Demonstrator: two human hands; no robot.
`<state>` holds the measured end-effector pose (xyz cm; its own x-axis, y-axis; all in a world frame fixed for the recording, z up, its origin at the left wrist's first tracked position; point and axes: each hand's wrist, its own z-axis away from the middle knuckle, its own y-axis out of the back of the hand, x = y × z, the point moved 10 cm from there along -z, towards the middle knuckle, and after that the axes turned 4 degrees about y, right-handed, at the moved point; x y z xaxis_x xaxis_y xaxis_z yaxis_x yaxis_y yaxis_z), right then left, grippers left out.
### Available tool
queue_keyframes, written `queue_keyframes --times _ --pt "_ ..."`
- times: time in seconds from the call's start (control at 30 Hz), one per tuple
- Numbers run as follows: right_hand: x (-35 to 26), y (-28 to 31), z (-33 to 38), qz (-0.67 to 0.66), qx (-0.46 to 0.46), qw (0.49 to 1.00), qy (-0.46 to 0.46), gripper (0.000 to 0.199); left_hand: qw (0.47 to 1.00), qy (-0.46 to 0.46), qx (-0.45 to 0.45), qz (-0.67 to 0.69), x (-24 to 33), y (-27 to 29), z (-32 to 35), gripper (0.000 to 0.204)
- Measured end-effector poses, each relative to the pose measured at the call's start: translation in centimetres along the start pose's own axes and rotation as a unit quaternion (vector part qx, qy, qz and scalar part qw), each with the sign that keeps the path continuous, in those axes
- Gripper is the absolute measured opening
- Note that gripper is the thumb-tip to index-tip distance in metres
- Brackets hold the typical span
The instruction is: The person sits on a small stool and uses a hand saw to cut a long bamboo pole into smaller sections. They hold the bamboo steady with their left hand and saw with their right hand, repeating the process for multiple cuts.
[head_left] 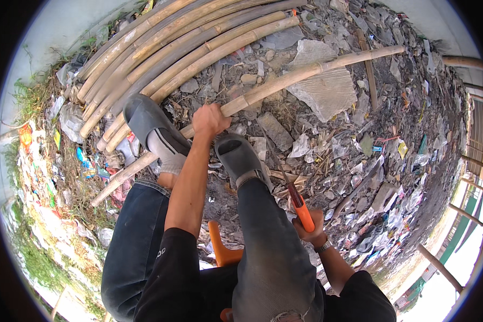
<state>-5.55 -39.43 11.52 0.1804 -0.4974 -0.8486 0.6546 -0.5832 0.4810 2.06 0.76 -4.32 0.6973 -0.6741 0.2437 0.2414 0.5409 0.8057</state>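
My left hand [209,119] grips a long bamboo pole [306,71] that runs from lower left to upper right across the ground. A foot in a grey sandal [147,124] rests on the same pole to the left of that hand. A second grey sandal [240,159] is planted just below the pole. My right hand [311,226] holds a saw by its orange handle [304,216]; its thin dark blade [276,161] slants up toward the pole, and I cannot tell whether it touches the pole. I sit on an orange seat [220,248].
A stack of several bamboo poles [172,48] lies at the upper left. The ground is strewn with rubble, plastic scraps and flat concrete pieces [327,88]. Grass and litter [43,177] line the left side. More poles [440,265] stand at the right.
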Motion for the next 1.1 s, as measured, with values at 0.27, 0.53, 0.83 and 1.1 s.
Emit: queue_keyframes --times 0.27,0.53,0.83,1.1 --pt "0.3 -2.3 -12.2 -0.073 0.069 0.994 -0.050 0.021 1.000 0.006 -0.004 0.021 0.0 -0.9 0.0 0.051" --pt "-1.1 -4.1 -16.0 -0.103 0.106 0.988 0.041 0.019 1.000 -0.012 0.023 0.001 0.1 -0.4 -0.5 0.048" --pt "-8.1 4.0 -8.2 -0.021 0.088 0.991 0.102 0.027 1.000 0.008 0.004 0.016 -0.6 -0.3 -0.4 0.043" --pt "-3.4 -0.3 -8.7 -0.019 0.060 0.998 0.025 0.021 1.000 0.011 -0.003 0.015 -0.1 -0.2 -0.5 0.044"
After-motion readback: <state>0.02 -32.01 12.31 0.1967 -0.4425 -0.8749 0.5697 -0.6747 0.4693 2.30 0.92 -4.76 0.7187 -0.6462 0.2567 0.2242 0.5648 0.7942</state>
